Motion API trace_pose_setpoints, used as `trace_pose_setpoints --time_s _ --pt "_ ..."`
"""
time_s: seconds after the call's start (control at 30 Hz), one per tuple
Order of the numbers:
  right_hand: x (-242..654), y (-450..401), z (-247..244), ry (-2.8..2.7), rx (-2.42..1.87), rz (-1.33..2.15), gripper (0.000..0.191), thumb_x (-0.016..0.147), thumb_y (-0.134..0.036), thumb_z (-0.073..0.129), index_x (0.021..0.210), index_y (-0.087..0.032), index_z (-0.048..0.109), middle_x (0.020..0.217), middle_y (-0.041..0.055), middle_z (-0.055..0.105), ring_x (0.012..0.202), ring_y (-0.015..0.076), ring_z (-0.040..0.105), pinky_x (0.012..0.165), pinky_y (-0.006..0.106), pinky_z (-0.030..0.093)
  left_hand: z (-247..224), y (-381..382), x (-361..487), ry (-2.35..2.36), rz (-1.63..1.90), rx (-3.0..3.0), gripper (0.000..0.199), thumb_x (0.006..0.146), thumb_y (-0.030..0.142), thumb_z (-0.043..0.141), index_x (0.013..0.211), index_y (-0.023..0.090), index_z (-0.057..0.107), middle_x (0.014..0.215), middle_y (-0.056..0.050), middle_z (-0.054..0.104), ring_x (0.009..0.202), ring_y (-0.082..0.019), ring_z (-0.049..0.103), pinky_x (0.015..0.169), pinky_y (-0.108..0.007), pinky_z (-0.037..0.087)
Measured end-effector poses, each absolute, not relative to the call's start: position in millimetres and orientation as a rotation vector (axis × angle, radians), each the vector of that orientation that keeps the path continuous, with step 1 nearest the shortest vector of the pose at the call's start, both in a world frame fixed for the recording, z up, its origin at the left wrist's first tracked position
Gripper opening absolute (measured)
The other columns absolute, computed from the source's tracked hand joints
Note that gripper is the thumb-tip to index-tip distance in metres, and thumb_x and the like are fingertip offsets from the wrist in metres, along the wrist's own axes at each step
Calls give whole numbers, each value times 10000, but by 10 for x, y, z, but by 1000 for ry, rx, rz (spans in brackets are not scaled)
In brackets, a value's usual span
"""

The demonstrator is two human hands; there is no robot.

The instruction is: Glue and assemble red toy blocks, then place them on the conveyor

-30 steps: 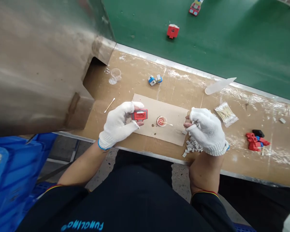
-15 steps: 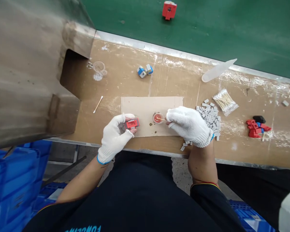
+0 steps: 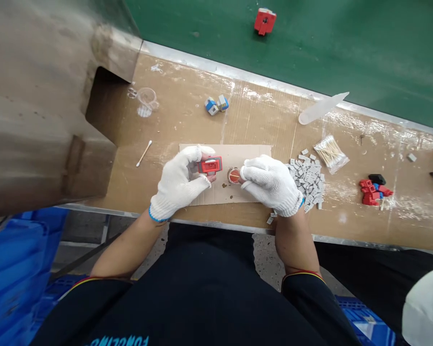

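White knit gloves with bare fingertips cover both hands. My left hand (image 3: pixel 182 182) is closed around a small red and grey plastic part (image 3: pixel 210 166), its hollow side facing up. Between the fingertips of my right hand (image 3: pixel 270 182) is a thin cotton swab (image 3: pixel 237 176), mostly hidden by the glove. The swab's tip is over or in a small round cup of reddish liquid (image 3: pixel 234 176); whether it touches the liquid I cannot tell. Under the cup lies a cardboard sheet (image 3: pixel 220 194) with a few dark spots. A pile of small grey pieces (image 3: pixel 308 180) sits beside my right hand.
A bag of cotton swabs (image 3: pixel 331 153), a translucent bottle (image 3: pixel 321 109) and red and blue parts (image 3: pixel 373 191) lie to the right. Two blue-white parts (image 3: pixel 216 105) sit behind. A metal housing (image 3: pixel 50 105) borders the left; a red part (image 3: pixel 264 21) rests on the green surface.
My left hand has moved right and slightly away from me with the red and grey part, closer to the cup. My right hand has shifted slightly left, still holding the swab at the cup.
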State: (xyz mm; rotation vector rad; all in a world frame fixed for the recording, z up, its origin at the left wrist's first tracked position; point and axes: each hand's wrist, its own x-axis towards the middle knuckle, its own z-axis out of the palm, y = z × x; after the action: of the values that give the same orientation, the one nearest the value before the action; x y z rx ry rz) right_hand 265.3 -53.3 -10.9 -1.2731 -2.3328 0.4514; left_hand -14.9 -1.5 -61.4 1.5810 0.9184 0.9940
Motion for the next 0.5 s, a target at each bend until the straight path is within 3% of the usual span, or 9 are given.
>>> trace_pose_setpoints --time_s 0.3,0.5 --pt "2638 -520 -132 -2220 -1286 484 224 1045 -192 676 846 -265 608 747 -30 575 714 176 487 730 362 407 -686 -76 -167 831 1023 1638 353 894 320 937 1207 194 834 1262 -123 904 1102 -292 888 945 -417 772" --pt "2683 -568 -63 -1964 -1325 558 267 1032 -205 740 795 -256 628 777 -28 647 713 158 582 679 330 466 -685 -64 -185 771 1108 1690 335 914 319 974 1201 217 834 1209 -106 914 1036 -290 892 943 -429 756"
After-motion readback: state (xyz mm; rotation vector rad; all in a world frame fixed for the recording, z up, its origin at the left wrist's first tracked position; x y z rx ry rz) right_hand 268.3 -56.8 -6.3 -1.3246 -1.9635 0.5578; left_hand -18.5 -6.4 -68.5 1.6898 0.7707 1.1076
